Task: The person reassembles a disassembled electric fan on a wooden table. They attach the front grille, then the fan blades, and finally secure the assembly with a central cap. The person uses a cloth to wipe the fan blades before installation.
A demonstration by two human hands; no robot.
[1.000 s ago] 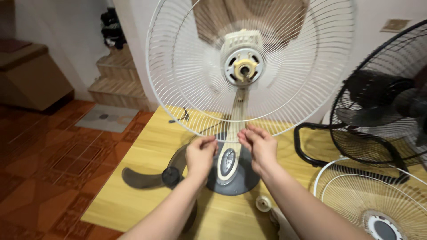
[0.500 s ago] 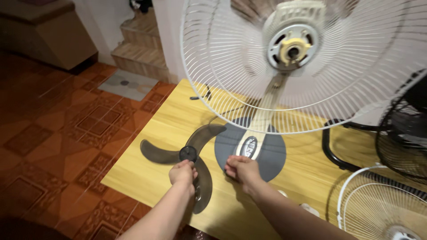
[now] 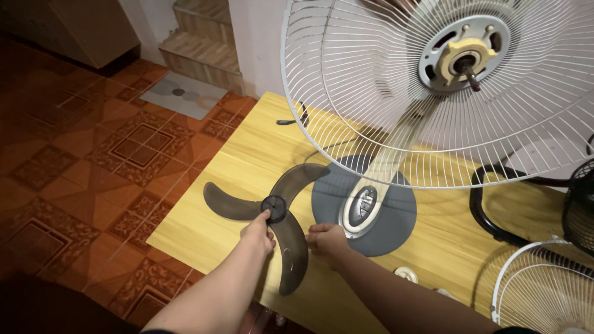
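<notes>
While flat, blade (image 3: 291,247) under both hands

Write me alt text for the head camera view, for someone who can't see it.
Two bare hands reach for a smoky grey three-blade fan blade lying on a yellow wooden table: the left hand touches its hub, the right hand its near blade. Behind stands a bladeless white fan on a round grey base.
</notes>
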